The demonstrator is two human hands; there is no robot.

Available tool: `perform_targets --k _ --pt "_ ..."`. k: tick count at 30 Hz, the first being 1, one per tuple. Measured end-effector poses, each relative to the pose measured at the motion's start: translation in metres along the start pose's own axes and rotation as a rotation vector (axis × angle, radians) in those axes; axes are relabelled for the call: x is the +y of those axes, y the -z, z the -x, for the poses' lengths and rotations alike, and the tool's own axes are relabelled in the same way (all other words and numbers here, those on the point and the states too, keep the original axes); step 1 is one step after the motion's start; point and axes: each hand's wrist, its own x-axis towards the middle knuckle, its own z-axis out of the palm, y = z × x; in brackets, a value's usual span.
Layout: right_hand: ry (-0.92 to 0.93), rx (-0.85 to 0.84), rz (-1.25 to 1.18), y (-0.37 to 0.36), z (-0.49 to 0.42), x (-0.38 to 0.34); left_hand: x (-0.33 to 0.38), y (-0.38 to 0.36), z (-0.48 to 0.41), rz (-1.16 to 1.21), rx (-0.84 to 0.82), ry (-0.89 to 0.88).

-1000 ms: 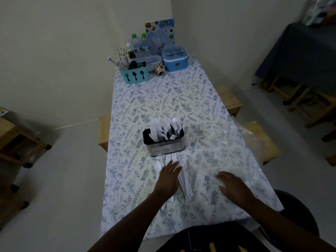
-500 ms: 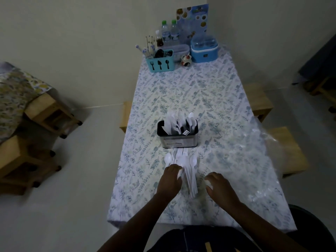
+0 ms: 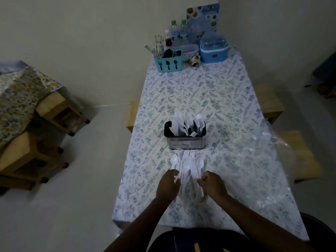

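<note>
Swinging in beside the cutlery (image 3: 187, 167), the right hand (image 3: 212, 184) curled its grip, hold unclear, while the left hand (image 3: 168, 185) clamped handles; squaring them before lifting seemed wise.

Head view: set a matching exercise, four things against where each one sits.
1 cutlery pile
2 grey caddy
3 teal caddy
4 clear plastic

a far end of the table
b between left hand and right hand
c right edge of the table
d mid-table, just beyond the pile

Pairs: 1-b, 2-d, 3-a, 4-c
</note>
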Motion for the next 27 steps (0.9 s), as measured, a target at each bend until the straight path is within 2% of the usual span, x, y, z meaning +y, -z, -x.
perform_targets --k 5,9,13,16,20,23,27 --pt "-0.099 -0.016 -0.038 -0.011 -0.001 0.000 -0.009 0.008 -0.014 -0.024 -0.063 -0.044" --pt "-0.164 0.025 -0.172 -0.009 0.001 0.003 -0.011 0.009 -0.024 0.003 -0.124 0.015" --pt "-0.202 0.052 -0.314 -0.010 0.005 0.003 -0.007 0.005 -0.032 0.022 -0.164 -0.004" --pt "-0.212 0.035 -0.389 -0.009 0.010 -0.004 -0.001 0.004 -0.037 0.155 -0.205 -0.002" --pt "-0.174 -0.015 -0.486 -0.008 0.020 -0.021 0.004 0.006 -0.043 0.479 -0.241 0.176" --pt "-0.127 -0.042 -0.490 -0.007 0.028 -0.035 0.007 0.011 -0.046 0.648 -0.236 0.235" --pt "-0.090 -0.093 -0.480 -0.007 0.034 -0.049 0.010 0.020 -0.051 0.765 -0.272 0.294"
